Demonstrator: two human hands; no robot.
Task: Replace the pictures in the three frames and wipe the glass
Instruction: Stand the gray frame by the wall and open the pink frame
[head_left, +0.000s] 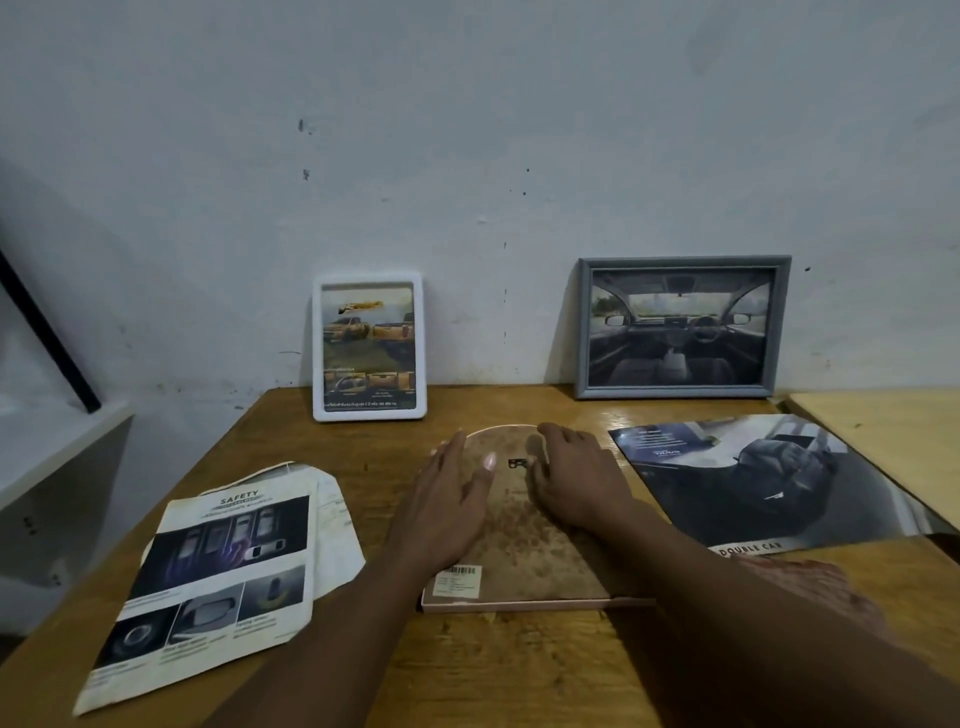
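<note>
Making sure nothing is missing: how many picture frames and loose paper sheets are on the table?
Picture frames: 3 (white frame, grey frame, arched frame lying back up)
Loose sheets: 3 (SAFETY sheet, pale sheet under it, car brochure)
Total: 6

An arched frame (524, 551) is seen lying face down on a wooden table (467, 670), its mottled brown backing turned up, with the left hand (447, 499) laid flat on it and the right hand (576, 478) rested beside a small metal hanger (515, 463). A white frame (318, 348) and a grey frame (680, 262) are propped upright against the wall (467, 130). A safety leaflet (218, 587) is laid left of the arched frame, a car print (748, 478) right of it.
</note>
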